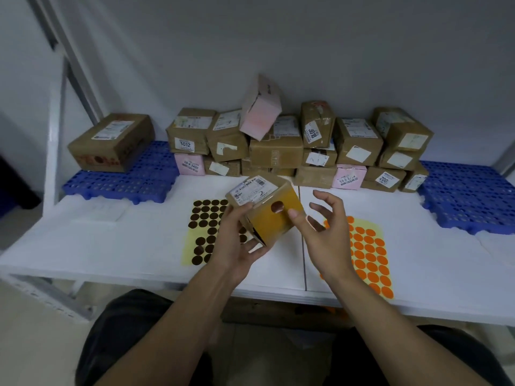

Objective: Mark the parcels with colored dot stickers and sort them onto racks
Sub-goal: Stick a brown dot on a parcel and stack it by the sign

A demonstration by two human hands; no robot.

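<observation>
My left grip point(237, 240) holds a cardboard box point(267, 210) wrapped in glossy tape, with a paper label. The worktop point(139, 246) is smooth matt white; the racks point(122, 182) are perforated blue plastic.

Grey wall point(334, 37), white table point(133, 240)

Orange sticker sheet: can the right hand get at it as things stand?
Probably yes. The right hand is open, gripping nothing, directly over the orange sticker sheet, and nothing lies on the sheet. The left hand holds the parcel.
</observation>
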